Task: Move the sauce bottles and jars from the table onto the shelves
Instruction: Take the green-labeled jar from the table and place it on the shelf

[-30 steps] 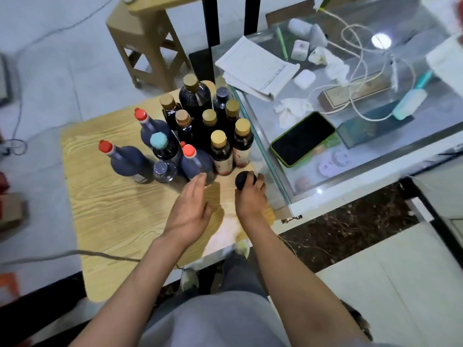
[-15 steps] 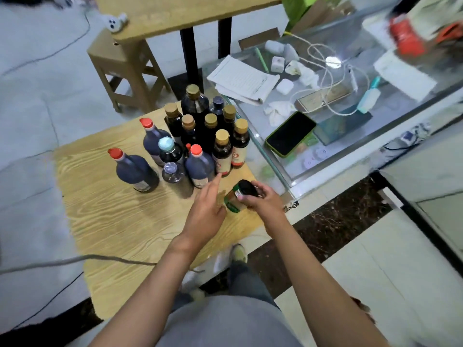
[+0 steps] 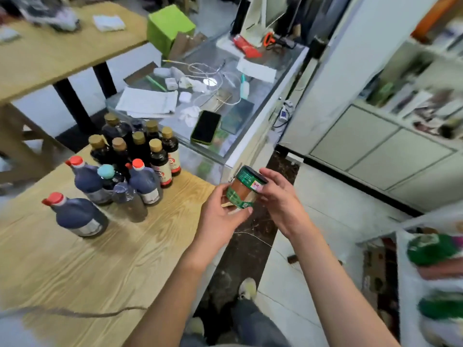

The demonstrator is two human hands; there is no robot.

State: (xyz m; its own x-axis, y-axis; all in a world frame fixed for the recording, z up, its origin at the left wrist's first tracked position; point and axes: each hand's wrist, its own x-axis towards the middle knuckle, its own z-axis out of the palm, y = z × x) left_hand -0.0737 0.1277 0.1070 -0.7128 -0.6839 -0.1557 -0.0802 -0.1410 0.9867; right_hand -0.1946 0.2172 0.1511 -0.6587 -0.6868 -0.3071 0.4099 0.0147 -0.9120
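Observation:
A small sauce jar (image 3: 242,189) with a black lid and a green and orange label is tilted in the air past the table's right edge. My left hand (image 3: 220,219) cups its base and my right hand (image 3: 278,199) grips its lid end. On the low wooden table (image 3: 75,266) stands a cluster of several dark sauce bottles (image 3: 140,156) with gold, red and teal caps. One red-capped bottle (image 3: 75,216) stands apart at the left. White shelves (image 3: 421,78) with blurred goods are at the upper right.
A glass counter (image 3: 250,126) right of the bottles holds papers, a phone (image 3: 206,126), cables and chargers. A taller wooden table (image 3: 50,53) is at the back left with a green box (image 3: 167,26) beside it. Another shelf unit (image 3: 431,279) with green packets is at the lower right.
The jar has been lifted off the table and carried right past its edge. My left hand has joined my right hand on it. The view has swung right toward the shelves.

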